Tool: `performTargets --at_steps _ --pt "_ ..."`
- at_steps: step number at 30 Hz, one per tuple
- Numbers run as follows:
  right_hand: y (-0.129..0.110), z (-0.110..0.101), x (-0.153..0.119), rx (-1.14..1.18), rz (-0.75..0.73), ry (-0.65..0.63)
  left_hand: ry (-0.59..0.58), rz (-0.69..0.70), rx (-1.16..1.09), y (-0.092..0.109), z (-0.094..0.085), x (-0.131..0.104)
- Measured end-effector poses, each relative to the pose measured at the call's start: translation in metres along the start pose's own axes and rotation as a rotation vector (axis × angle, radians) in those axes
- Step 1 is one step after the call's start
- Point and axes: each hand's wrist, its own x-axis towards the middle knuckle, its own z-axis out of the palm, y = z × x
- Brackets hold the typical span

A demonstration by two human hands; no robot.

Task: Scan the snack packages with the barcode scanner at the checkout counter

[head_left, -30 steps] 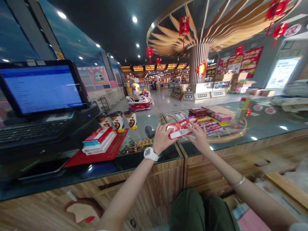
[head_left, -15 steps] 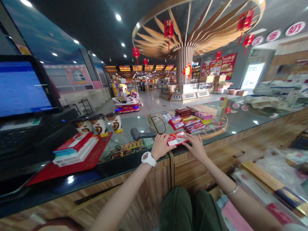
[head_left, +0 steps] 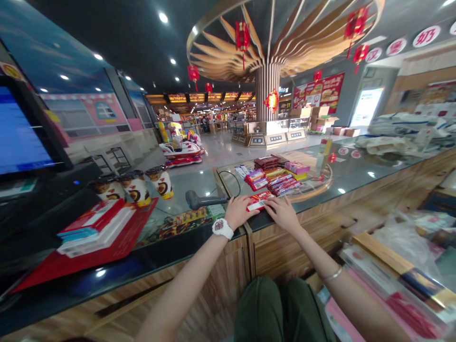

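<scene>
A small red-and-white box [head_left: 257, 201] is at the counter's near edge, between my two hands. My left hand [head_left: 239, 212], with a white watch at the wrist, grips its left end, thumb along the near side. On the right end are the fingers of my right hand [head_left: 282, 213]; its fingertips partly cover the box. Just beyond lie several wrapped snack bars [head_left: 280, 179] in red, purple, yellow and brown packs, with a pink box [head_left: 297, 167] beside them. A dark handheld barcode scanner [head_left: 204, 200] rests left of my left hand, its cable looping behind.
Several patterned paper cups [head_left: 159, 183] stand to the left, behind a stack of red and white boxes [head_left: 96, 228] on a red sheet. A monitor [head_left: 24, 133] is at far left. Below right are a gold box [head_left: 383, 256] and a plastic bag [head_left: 402, 237].
The view has shifted slightly right. Both hands stay on the red-and-white box, which has tilted so its barcode side shows less; my right hand has closed further over its end.
</scene>
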Motion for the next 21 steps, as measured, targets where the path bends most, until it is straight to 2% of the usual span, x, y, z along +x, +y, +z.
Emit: performTargets --at_steps 7,13,21 --pt "0.000 -0.001 -0.004 -0.038 -0.012 -0.048 0.081 -0.006 0.013 0.024 -0.008 -0.025" --pt "-0.002 -0.005 -0.005 -0.071 -0.009 -0.020 -0.004 -0.068 0.021 0.041 -0.003 -0.042" --pt "-0.004 -0.004 -0.003 -0.115 -0.002 -0.035 -0.130 -0.249 0.074 0.050 0.002 -0.041"
